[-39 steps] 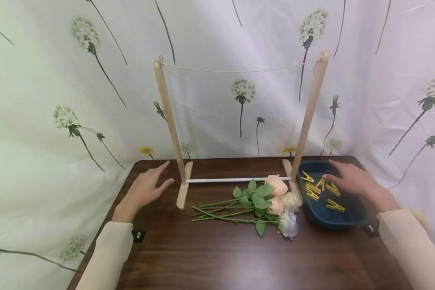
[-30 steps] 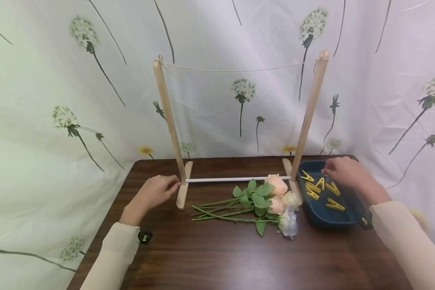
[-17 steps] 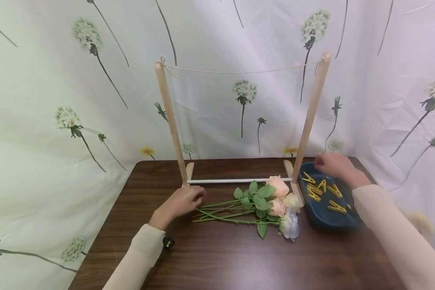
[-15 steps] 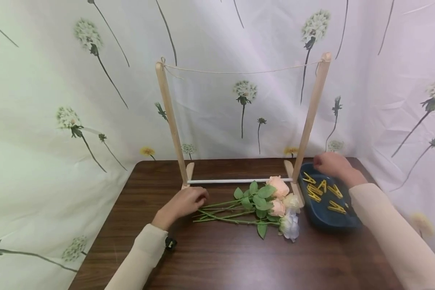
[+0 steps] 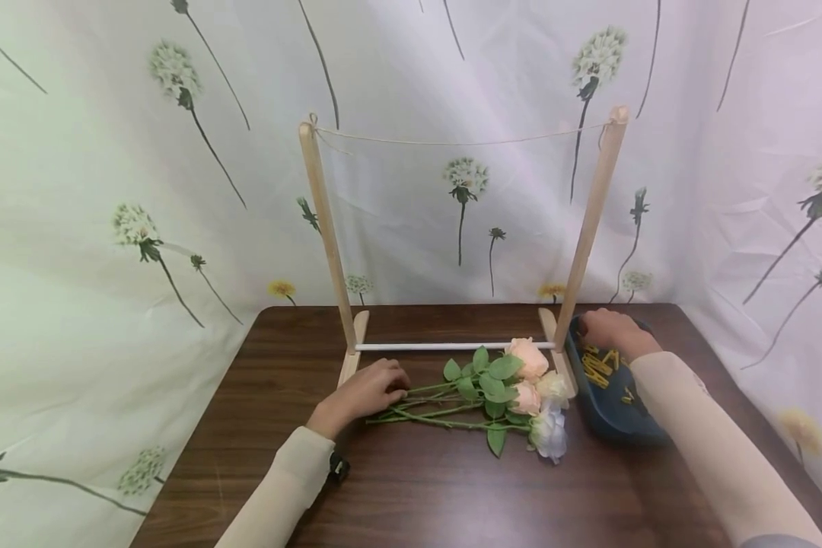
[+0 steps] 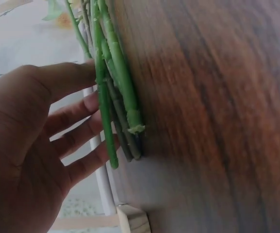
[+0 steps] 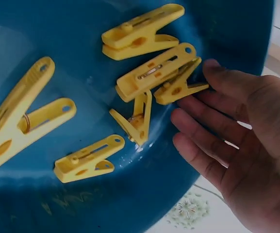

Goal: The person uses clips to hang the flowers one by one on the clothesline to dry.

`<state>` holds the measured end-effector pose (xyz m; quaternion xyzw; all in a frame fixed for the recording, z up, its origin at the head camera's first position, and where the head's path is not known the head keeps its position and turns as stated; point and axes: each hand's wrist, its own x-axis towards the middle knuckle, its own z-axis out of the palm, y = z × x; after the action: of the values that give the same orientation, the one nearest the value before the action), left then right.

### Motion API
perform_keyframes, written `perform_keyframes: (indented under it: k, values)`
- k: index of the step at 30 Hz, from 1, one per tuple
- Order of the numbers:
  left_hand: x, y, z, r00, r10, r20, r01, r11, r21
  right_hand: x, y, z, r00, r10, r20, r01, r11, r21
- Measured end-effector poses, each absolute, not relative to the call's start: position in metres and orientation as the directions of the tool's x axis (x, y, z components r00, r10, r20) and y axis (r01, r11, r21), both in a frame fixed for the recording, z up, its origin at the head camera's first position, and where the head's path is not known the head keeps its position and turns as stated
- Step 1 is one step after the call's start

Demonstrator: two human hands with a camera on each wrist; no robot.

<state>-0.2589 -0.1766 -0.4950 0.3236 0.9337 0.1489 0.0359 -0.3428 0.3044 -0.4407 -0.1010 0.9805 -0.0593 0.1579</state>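
While the left hand (image 5: 366, 388) reaches over the cut ends of the flowers (image 5: 496, 387), its fingers are parted, with the thumb and fingertips right beside the stems (image 6: 123, 77); whether they touch, I cannot tell. The flowers lie in a loose bunch on the table (image 5: 452, 495), their long axis running left to right, stems pointing left and blooms (image 5: 526, 358) to the right, in peach, cream and pale lilac.

Inside the blue tub (image 5: 619, 432), the right hand (image 5: 610, 331) has its fingers slightly bent and its thumb held away from them, next to the nearest clothes peg (image 7: 176, 90), whose handles point toward the hand; contact is unclear. Other yellow clothes pegs (image 7: 152, 73) lie about at various angles.

The tabletop is dark brown with wood grain, and a pale shine shows toward the front. Behind the flowers stands a wooden frame (image 5: 329, 236), with a sagging string (image 5: 452, 144) across its top and a white rod (image 5: 431, 346) low down. White cloth (image 5: 397, 213) printed with dandelions hangs around the back and sides.
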Motion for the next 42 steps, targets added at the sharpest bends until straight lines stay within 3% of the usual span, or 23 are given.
perform_keyframes:
  k: [4,15,23,29,36,42]
  values:
    - [-0.260,-0.175,-0.497,-0.785,0.618,0.047,0.603,0.745,0.285,-0.340,0.305,-0.447,-0.927,-0.217,-0.304,-0.179,0.973,-0.149]
    - [-0.263,-0.175,-0.500,-0.831,0.555,0.032,0.521,0.758,0.393,-0.337,0.301,-0.456,-0.917,-0.222,-0.331,-0.178,0.971,-0.158]
    - [-0.262,-0.178,-0.501,-0.811,0.565,0.152,0.573,0.717,0.397,-0.336,0.305,-0.459,-0.917,-0.282,-0.284,-0.271,0.959,-0.079]
    - [-0.263,-0.179,-0.496,-0.797,0.546,0.259,0.602,0.681,0.416,-0.338,0.312,-0.453,-0.932,-0.256,-0.257,-0.221,0.963,-0.157]
    - [-0.263,-0.179,-0.488,-0.789,0.489,0.373,0.613,0.585,0.531,-0.338,0.319,-0.432,-0.946,-0.268,-0.182,-0.214,0.939,-0.269]
    - [-0.260,-0.172,-0.476,-0.821,0.382,0.424,0.561,0.407,0.720,-0.339,0.326,-0.419,-0.951,-0.285,-0.117,-0.232,0.912,-0.337]
